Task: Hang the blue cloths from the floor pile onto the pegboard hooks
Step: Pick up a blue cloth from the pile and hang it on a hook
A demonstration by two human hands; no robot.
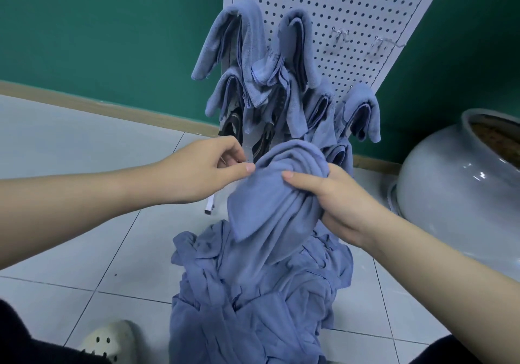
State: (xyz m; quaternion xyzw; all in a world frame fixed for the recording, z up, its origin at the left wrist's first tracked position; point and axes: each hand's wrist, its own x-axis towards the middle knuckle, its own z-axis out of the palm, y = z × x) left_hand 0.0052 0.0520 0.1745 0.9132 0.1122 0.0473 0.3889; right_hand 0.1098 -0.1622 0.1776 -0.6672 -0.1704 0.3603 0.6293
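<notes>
The right hand (pixel 334 203) grasps a bunched blue cloth (pixel 277 192) above the floor pile (pixel 253 293), below the pegboard (pixel 337 11), while the left hand (pixel 208 166) pinches a hook beside it.

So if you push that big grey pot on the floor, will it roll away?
Probably not far. The big grey pot already lies tilted on its round belly, so it might rock. It looks glazed and shiny, so likely slippery, heavy and breakable if bumped against the tiled floor.
</notes>
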